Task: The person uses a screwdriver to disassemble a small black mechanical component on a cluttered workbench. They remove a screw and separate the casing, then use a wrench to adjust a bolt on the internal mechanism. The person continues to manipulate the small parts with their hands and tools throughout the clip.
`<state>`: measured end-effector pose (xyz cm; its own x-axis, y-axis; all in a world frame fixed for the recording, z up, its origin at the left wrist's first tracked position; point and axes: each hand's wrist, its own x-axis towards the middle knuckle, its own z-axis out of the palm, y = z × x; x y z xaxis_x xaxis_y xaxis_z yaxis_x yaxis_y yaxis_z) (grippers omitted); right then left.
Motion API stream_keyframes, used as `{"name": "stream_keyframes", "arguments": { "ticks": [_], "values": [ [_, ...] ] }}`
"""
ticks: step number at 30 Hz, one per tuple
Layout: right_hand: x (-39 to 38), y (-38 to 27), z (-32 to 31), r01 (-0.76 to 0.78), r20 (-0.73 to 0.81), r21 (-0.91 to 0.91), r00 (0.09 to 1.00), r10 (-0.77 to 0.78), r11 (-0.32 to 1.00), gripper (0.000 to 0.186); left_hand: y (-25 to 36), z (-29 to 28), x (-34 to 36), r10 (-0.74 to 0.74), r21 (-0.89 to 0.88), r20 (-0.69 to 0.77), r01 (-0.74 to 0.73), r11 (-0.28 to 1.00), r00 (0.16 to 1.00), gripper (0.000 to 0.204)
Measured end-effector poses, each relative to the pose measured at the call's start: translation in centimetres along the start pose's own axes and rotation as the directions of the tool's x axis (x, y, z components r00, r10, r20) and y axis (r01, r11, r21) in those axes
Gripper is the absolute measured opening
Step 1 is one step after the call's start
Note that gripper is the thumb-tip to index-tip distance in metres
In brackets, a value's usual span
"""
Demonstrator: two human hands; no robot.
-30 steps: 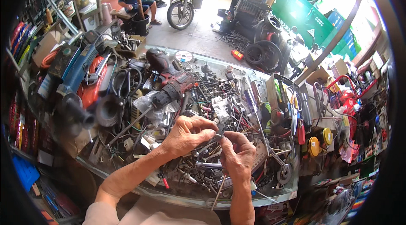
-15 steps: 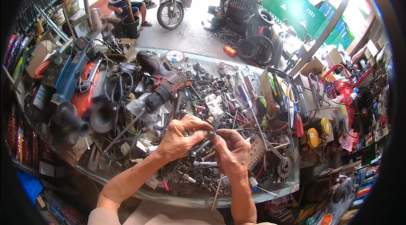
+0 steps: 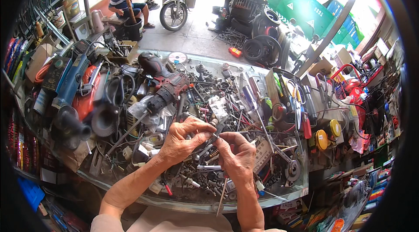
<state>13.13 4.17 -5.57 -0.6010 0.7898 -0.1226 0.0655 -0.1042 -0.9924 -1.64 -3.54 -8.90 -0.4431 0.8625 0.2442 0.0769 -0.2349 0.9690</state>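
Observation:
My left hand (image 3: 185,140) and my right hand (image 3: 238,153) meet over the cluttered bench, thumbs and fingers pinched together. Between their fingertips is a small metal part (image 3: 215,136), mostly covered, its kind too small to make out. A thin rod (image 3: 222,195) with a red end shows below my right hand, over the bench's near edge. I cannot tell whether that hand holds it. Loose screws, bolts and springs (image 3: 209,155) lie under and around both hands. Beyond my left hand rests a red and black cordless drill (image 3: 168,88) with a long bit.
Left are a blue power tool (image 3: 72,81) and black scissors (image 3: 120,90). A metal box (image 3: 279,88) of tools stands right, near a ring spanner (image 3: 286,158). The bench's glass edge (image 3: 183,206) curves in front. Farther off are a seated person (image 3: 126,5) and a motorcycle (image 3: 174,9).
The whole view has shifted slightly. Both hands keep their pinch on the small metal part, with the fingers turned a little.

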Motion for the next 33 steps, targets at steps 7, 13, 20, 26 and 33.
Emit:
{"name": "stream_keyframes", "arguments": {
  "ticks": [7,13,20,26,33],
  "values": [
    [0.0,0.1,-0.1,-0.010,0.006,-0.009,1.000,0.011,1.000,0.016,0.1,0.2,-0.1,0.024,0.025,-0.011,-0.023,0.999,1.000,0.017],
    [-0.1,0.0,-0.1,-0.011,0.003,-0.015,1.000,0.011,1.000,0.016,0.1,0.2,-0.1,0.056,0.058,-0.009,-0.055,0.997,0.998,0.018],
    [0.1,0.7,0.0,0.033,0.006,-0.014,0.999,-0.033,0.999,0.016,-0.1,0.1,-0.2,0.056,0.087,-0.019,-0.055,0.995,0.998,0.018],
    [0.0,0.6,-0.1,0.053,-0.003,-0.056,0.999,-0.053,0.997,0.015,0.0,0.3,-0.1,0.074,0.126,-0.027,-0.070,0.990,0.997,0.018],
    [0.0,0.6,0.0,0.043,0.000,-0.047,0.999,-0.043,0.998,0.017,-0.1,0.3,-0.2,0.111,0.139,-0.035,-0.105,0.985,0.993,0.018]
  ]
}}
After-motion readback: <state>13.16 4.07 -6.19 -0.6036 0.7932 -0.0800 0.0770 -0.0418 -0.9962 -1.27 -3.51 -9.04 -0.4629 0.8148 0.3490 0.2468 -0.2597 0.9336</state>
